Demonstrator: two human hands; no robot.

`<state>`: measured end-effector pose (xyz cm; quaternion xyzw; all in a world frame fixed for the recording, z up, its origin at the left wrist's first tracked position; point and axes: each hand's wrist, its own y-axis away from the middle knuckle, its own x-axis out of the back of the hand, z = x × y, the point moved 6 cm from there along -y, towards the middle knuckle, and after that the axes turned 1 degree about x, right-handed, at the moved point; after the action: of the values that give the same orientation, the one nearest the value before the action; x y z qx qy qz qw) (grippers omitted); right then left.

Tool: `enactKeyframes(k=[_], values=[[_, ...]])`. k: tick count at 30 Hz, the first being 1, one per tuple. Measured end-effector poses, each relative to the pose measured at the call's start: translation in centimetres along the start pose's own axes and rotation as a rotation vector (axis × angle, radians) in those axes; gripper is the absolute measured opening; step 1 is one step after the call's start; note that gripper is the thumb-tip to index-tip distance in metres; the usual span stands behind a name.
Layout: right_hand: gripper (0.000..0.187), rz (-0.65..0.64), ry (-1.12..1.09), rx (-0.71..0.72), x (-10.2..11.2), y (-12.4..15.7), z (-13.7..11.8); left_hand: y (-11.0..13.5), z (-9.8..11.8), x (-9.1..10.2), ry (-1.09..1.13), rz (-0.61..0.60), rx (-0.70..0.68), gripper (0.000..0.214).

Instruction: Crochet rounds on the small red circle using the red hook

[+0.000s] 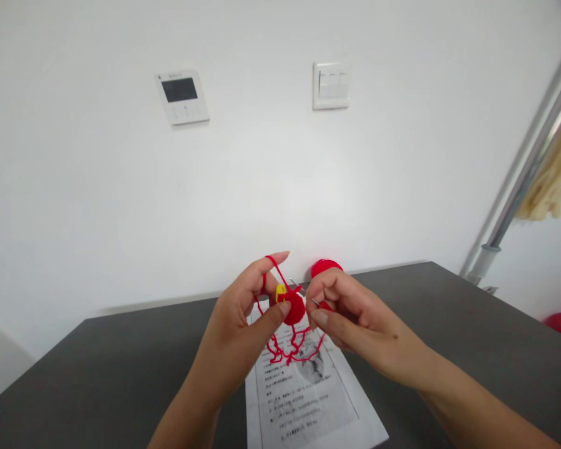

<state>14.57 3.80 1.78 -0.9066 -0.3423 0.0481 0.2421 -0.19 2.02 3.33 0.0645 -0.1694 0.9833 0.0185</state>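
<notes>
Above a dark grey tabletop [168, 368], I've got both hands up around a small round piece of red yarn work [295, 309]. My left hand [243, 317] is pinching it, thumb in front, with a strand of red yarn [277, 269] running over the raised index finger and down to the piece. Right by those fingers, at its upper left edge, sits a little yellow clip [281, 290]. My right hand [357, 318] is curled around a thin metal hook with a red handle [326, 306], thumb pressed against it, and the tip is up near the top edge of the piece; can't tell if it's through a loop. Some squiggly loose red yarn [276, 357] dangles below, in front of a white printed sheet of paper [317, 433] that's lying on the table. Behind my right hand there's a rounded bundle of red yarn [326, 267], just beside the white wall [261, 174].
</notes>
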Motion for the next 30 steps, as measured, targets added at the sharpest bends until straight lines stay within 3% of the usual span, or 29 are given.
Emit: enactKeyframes(k=[7,11,15,18,22,30], values=[[0.012,0.073,0.427,0.038,0.2,0.2,-0.7,-0.1,0.4,-0.2,-0.243,0.022,-0.024,0.044],[0.016,0.093,0.762,0.178,0.4,0.1,-1.9,-0.3,0.1,-0.4,-0.208,-0.016,0.031,0.046],[0.020,0.117,0.881,0.214,0.5,0.0,-2.1,-0.4,-0.6,-0.5,-0.111,-0.061,0.085,0.050],[0.018,0.070,0.885,0.259,0.1,0.1,-2.2,-0.5,-0.9,-0.4,-0.079,-0.072,0.097,0.050],[0.019,-0.022,0.961,0.204,-0.1,0.3,-2.1,-0.5,-0.7,-0.2,-0.056,-0.052,0.085,0.050],[0.040,-0.174,1.217,0.161,0.0,0.4,-2.4,-0.3,-0.3,-0.1,-0.121,-0.041,0.087,0.050]])
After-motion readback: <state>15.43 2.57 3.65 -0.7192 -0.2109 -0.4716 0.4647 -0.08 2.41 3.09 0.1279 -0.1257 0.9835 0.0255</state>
